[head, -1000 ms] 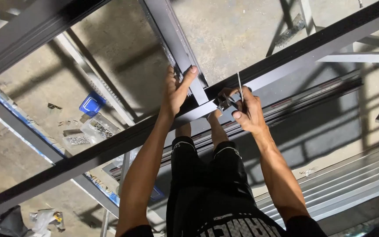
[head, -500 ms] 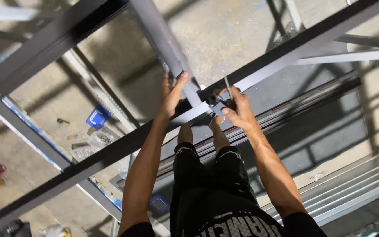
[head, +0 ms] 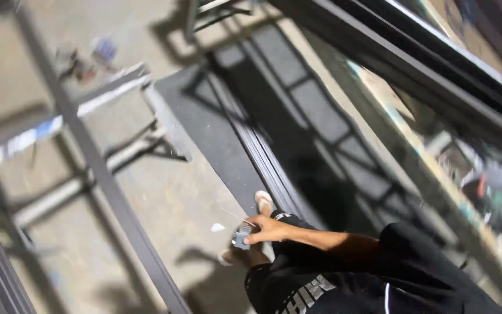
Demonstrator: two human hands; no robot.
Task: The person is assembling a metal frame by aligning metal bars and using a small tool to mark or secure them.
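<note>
The clip (head: 241, 237), a small grey-blue metal piece, sat pinched in my right hand (head: 266, 230), low in the view and just above my foot (head: 264, 200). Under me lay a pale concrete floor (head: 164, 192), dusty and streaked with shadows, with a white scrap (head: 217, 227) on it near the clip. A dark metal bar (head: 97, 168) ran slantwise across the left side, and a grey rail (head: 82, 110) with blue marking lay on the floor beyond it. A stack of long dark profiles (head: 262, 157) stretched away from my foot toward the top of the view. On the right a heavy dark frame (head: 413, 70) crossed the corner, with blurred clutter (head: 495, 197) below it that I could not make out. The clip looked short and boxy; a thin wire or pin seemed to stick out of it up and to the left, though blur hid the detail. My right arm (head: 332, 241) reached leftward across my black trousers (head: 344, 279), fingers closed tight on the clip. My left hand was out of sight.
</note>
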